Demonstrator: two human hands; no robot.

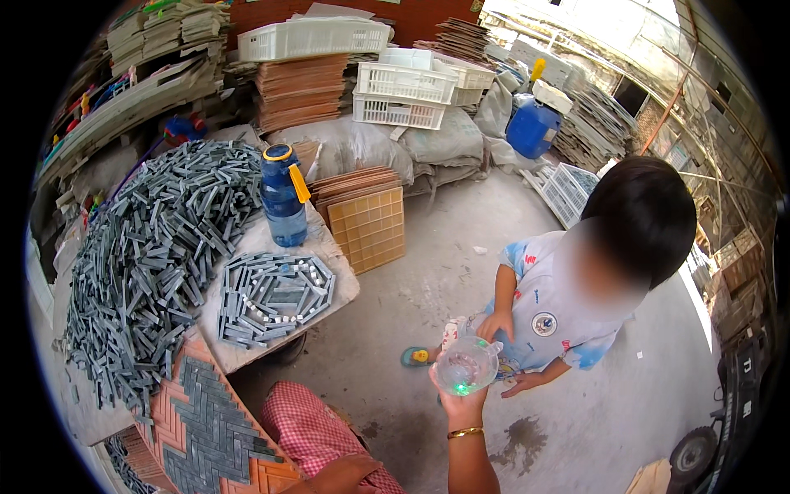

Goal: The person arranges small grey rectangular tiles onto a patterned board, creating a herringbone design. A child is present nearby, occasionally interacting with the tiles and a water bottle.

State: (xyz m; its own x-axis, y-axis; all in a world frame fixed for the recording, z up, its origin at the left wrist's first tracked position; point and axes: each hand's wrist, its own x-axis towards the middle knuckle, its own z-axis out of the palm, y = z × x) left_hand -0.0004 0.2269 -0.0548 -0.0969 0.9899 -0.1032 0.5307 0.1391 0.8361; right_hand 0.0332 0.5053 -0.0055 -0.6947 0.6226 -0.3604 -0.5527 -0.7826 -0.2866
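Observation:
My right hand (462, 405), with a gold bracelet at the wrist, holds up a clear round plastic container (467, 362) with a small tab at its rim. A green light glows low in it; the rest of its contents is too unclear to tell. Facing me, another person in a white and blue shirt (547, 288) has one hand (497, 324) close to the container's rim and the other hand (523, 382) to its right. Part of my left forearm (333, 476) shows over red checked cloth (309, 420) at the lower edge; the left hand itself is out of sight.
Left, a pile of grey strips (156, 263) lies beside a board (341, 284) bearing strips in a ring and a blue bottle (284, 198). Below is a herringbone-patterned tray (210, 420). Behind stand white crates (403, 82), sacks (444, 140) and a blue drum (533, 128); a wheel (693, 454) sits lower right.

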